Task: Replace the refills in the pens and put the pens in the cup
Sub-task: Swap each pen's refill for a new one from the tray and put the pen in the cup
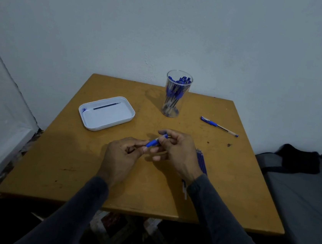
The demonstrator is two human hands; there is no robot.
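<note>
Ochre wooden table (71, 161) stands against grey-white wall (166, 32).

Table (81, 175): I see it straight ahead, its far edge against the wall.
Cup (176, 95): stands upright on the table's far side, right of centre; a bunch of pens (174, 92) stands inside it.
Tray (106, 113): on the table, left of the cup and a little nearer me; one refill (106, 106) lies in its far half.
Loose pen (218, 126): lies flat on the table, right of the cup, apart from it.
My hands: left hand (121, 157) and right hand (176, 151) meet over the table's middle, a pen (156, 140) held between them.
Spare refills (201, 161): lie on the table just behind my right wrist, partly hidden.
</note>
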